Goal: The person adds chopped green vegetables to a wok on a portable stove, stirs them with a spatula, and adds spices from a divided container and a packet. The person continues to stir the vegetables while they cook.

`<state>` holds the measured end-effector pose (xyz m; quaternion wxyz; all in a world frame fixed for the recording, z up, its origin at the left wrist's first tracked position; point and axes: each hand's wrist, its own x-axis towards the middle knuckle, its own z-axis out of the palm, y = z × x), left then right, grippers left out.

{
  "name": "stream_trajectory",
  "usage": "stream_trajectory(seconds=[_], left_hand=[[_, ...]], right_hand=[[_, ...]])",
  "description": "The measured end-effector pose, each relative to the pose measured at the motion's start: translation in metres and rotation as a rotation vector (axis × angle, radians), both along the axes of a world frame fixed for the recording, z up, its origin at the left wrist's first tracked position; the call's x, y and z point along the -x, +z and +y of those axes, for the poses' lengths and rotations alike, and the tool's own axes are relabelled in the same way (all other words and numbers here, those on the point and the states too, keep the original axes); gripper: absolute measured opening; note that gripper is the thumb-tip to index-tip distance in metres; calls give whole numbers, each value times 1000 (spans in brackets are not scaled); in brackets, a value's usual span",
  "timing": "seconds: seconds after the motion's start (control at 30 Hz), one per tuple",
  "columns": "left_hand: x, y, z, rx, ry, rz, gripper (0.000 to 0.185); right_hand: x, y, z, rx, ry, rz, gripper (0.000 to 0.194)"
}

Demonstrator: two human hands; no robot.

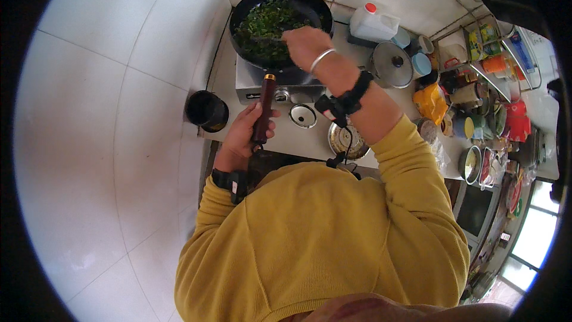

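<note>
My left hand [243,127] is wrapped around the dark red handle [264,107] of a black frying pan [325,9]. The pan sits on a steel gas stove [254,81], and chopped leafy greens [268,20] lie in it. Over the pan's right side, my right hand [307,47] is closed on a cooking utensil [270,38]. Motion blur and the fingers hide most of that utensil, whose thin grey end reaches into the greens.
A black canister [208,111] stands left of the handle by the tiled wall. Near the counter's front are a small metal lid [302,116] and a stained metal dish [346,141]. Rightward stand a glass lid [392,65], a white jug [373,22] and a crowded rack [482,71].
</note>
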<state>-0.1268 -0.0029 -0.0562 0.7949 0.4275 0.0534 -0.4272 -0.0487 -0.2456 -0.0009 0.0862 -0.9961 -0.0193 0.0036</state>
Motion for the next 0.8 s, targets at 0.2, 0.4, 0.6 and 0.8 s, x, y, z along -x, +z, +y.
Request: stream_trajectory(seconds=[0.2, 0.4, 0.6, 0.8], left_hand=[[7, 6, -3, -73, 52, 15, 32], [5, 9, -2, -115, 13, -27, 30], [3, 7, -3, -89, 26, 3, 31], [4, 10, -4, -100, 49, -3, 33]], right_hand=[[-24, 1, -41, 202, -187, 12, 24], [-33, 3, -81, 236, -288, -24, 23], [4, 3, -7, 43, -1, -16, 21], [-4, 19, -24, 208, -79, 128, 25]])
